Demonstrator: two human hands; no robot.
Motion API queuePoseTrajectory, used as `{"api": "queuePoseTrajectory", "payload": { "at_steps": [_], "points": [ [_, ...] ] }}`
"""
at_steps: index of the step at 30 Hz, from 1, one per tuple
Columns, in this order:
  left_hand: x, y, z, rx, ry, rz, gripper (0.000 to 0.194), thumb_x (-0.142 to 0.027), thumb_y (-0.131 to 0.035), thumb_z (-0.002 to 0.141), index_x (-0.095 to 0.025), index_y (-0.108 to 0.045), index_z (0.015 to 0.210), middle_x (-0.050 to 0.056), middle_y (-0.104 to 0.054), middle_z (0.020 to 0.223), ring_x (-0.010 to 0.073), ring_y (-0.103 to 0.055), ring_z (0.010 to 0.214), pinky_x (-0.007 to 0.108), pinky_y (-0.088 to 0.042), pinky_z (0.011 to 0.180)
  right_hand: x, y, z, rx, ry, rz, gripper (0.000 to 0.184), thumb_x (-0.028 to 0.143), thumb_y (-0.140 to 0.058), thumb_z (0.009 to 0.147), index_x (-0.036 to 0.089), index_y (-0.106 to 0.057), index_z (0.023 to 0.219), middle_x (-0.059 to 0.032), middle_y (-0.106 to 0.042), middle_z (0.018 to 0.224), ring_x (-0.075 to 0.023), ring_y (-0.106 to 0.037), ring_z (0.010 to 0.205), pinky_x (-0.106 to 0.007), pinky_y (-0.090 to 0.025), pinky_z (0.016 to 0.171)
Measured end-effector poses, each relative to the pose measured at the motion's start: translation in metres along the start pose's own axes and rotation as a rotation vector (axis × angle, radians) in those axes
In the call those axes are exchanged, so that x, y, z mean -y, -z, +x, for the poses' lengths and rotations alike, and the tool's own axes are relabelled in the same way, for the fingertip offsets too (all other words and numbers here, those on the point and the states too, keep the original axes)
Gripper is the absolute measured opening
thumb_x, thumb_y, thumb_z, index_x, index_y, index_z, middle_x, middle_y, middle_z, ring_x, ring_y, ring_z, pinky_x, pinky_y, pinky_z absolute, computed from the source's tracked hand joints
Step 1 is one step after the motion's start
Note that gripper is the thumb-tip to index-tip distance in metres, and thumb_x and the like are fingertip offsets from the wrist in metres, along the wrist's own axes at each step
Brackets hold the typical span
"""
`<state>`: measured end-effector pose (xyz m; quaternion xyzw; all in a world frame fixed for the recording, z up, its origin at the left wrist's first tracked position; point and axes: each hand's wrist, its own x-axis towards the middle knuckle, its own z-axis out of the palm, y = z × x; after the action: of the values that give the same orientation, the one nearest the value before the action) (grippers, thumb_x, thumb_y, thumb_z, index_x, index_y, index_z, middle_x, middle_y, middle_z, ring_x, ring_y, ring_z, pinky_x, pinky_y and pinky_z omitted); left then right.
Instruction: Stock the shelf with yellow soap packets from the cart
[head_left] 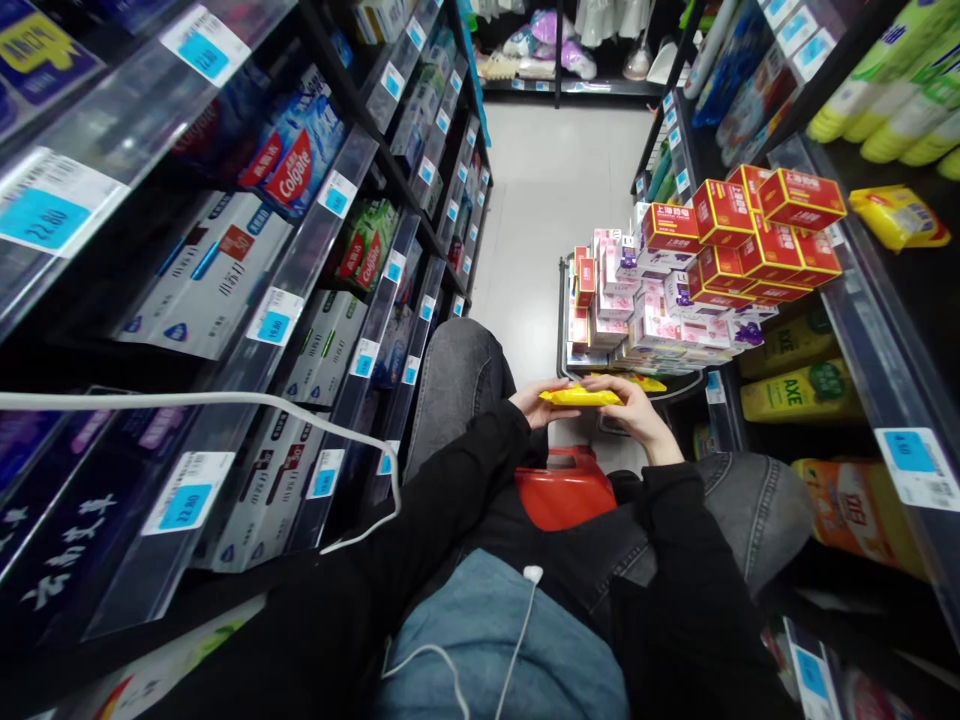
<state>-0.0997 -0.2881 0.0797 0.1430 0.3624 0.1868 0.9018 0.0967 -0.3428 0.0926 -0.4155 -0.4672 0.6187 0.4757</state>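
Between both hands I hold a flat yellow packet (pixel 581 397) level in front of my knees. My left hand (pixel 534 402) grips its left end with curled fingers. My right hand (pixel 634 405) closes over its right end, fingers wrapped on top. Just beyond the packet stands a cart (pixel 564 330) piled with pink and white boxes (pixel 652 315) and red and yellow boxes (pixel 750 235). Another yellow packet (pixel 643 382) lies on the cart's edge near my right hand. A red stool (pixel 564 487) shows between my legs below the hands.
Shelves of toothpaste boxes (pixel 296 160) with blue price tags line the left. The right shelves hold yellow soap packs (pixel 802 385), a yellow packet (pixel 898 215) and bottles. The aisle floor (pixel 551 200) runs ahead to a far shelf. A white cable (pixel 225 402) crosses the left.
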Motion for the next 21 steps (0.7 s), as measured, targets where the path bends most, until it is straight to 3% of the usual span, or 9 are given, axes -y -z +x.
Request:
{"api": "queuePoseTrajectory", "payload": {
  "at_steps": [2, 5, 8, 10, 13, 16, 21],
  "points": [
    [0.002, 0.0, -0.001, -0.016, -0.057, 0.066, 0.043, -0.016, -0.071, 0.073, -0.01, -0.059, 0.114, 0.011, -0.07, 0.097, 0.0197, -0.068, 0.083, 0.031, -0.056, 0.076, 0.003, 0.001, -0.001, 0.041, -0.027, 0.115, 0.04, 0.037, -0.078, 0.06, 0.023, -0.073, 0.098, -0.0059, -0.062, 0.126, -0.0279, -0.05, 0.123, -0.039, -0.039, 0.104],
    [0.004, -0.002, -0.001, -0.016, -0.145, 0.136, 0.07, -0.008, -0.079, 0.055, -0.013, -0.054, 0.121, 0.01, -0.07, 0.097, 0.0222, -0.069, 0.079, 0.036, -0.055, 0.076, 0.002, 0.003, -0.001, -0.157, -0.065, 0.252, 0.046, 0.042, -0.074, 0.064, 0.026, -0.068, 0.106, -0.0045, -0.055, 0.135, -0.0258, -0.05, 0.124, -0.039, -0.042, 0.101],
    [0.006, -0.004, 0.001, 0.028, -0.239, 0.173, 0.082, -0.007, -0.082, 0.048, -0.013, -0.051, 0.123, 0.008, -0.07, 0.09, 0.0213, -0.069, 0.077, 0.037, -0.053, 0.08, -0.002, 0.004, 0.001, -0.342, -0.219, 0.268, 0.043, 0.044, -0.077, 0.063, 0.025, -0.066, 0.099, -0.0063, -0.065, 0.118, -0.0245, -0.059, 0.108, -0.037, -0.049, 0.088],
    [0.006, -0.004, 0.002, 0.052, -0.287, 0.189, 0.085, -0.007, -0.084, 0.045, -0.014, -0.051, 0.122, 0.007, -0.071, 0.09, 0.0214, -0.068, 0.08, 0.038, -0.051, 0.085, -0.004, 0.003, 0.002, -0.313, -0.334, 0.265, 0.044, 0.047, -0.081, 0.058, 0.021, -0.066, 0.09, -0.0079, -0.069, 0.102, -0.025, -0.063, 0.097, -0.035, -0.051, 0.08],
    [0.007, -0.005, 0.003, 0.048, -0.33, 0.179, 0.085, -0.006, -0.087, 0.04, -0.015, -0.053, 0.117, 0.006, -0.07, 0.094, 0.0216, -0.068, 0.085, 0.039, -0.049, 0.089, -0.005, 0.0, 0.003, -0.244, -0.371, 0.242, 0.045, 0.047, -0.085, 0.051, 0.018, -0.065, 0.079, -0.0075, -0.07, 0.087, -0.0242, -0.065, 0.085, -0.034, -0.052, 0.074],
    [0.008, -0.005, 0.006, -0.027, -0.376, 0.152, 0.074, -0.009, -0.089, 0.039, -0.014, -0.058, 0.106, 0.005, -0.07, 0.091, 0.0189, -0.068, 0.083, 0.036, -0.05, 0.088, -0.007, -0.002, 0.005, -0.264, -0.318, 0.221, 0.046, 0.046, -0.087, 0.048, 0.018, -0.064, 0.077, -0.0053, -0.069, 0.08, -0.022, -0.065, 0.08, -0.033, -0.052, 0.074],
    [0.008, -0.001, 0.01, -0.098, -0.265, 0.185, 0.053, -0.026, -0.09, 0.051, -0.005, -0.066, 0.093, 0.014, -0.071, 0.09, 0.0203, -0.068, 0.082, 0.032, -0.051, 0.084, -0.01, -0.005, 0.008, -0.349, -0.282, 0.182, 0.048, 0.05, -0.087, 0.045, 0.019, -0.065, 0.075, -0.0015, -0.064, 0.065, -0.0199, -0.064, 0.072, -0.033, -0.053, 0.073]
  ]
}}
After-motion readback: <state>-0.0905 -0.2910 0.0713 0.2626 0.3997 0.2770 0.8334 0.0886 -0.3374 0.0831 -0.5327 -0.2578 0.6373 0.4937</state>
